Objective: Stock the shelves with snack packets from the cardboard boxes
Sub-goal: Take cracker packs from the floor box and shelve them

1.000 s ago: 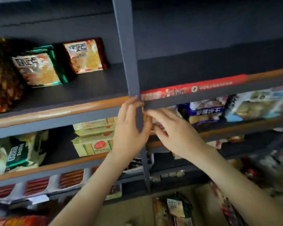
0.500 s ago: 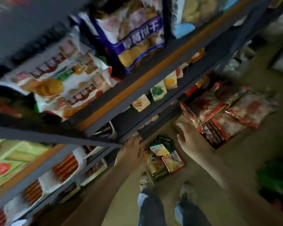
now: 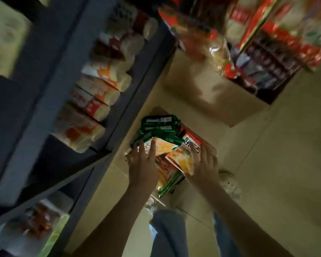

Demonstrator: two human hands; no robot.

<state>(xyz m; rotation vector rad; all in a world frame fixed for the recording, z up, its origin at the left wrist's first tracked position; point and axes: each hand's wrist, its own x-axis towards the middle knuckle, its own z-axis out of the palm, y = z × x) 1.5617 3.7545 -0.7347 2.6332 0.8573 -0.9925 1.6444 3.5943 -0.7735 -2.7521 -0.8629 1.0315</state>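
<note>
head view: both hands, left hand (image 3: 142, 165) and right hand (image 3: 205, 166), spread flat on the snack packets (image 3: 171, 154) at six o'clock; light, crinkly, slippery, best pinched by the edges.

Both bare forearms reach forward and down, roughly parallel; the left hand (image 3: 142, 166) lies palm-down with fingers (image 3: 152, 148) spread and extended; the right hand (image 3: 204, 167) mirrors it, flat, its fingers likewise splayed; neither is closed into a fist.

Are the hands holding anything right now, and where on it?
Both hands are on the pile of snack packets on the floor: left hand on its left edge, right hand on its right. A closed grip cannot be told.
</note>
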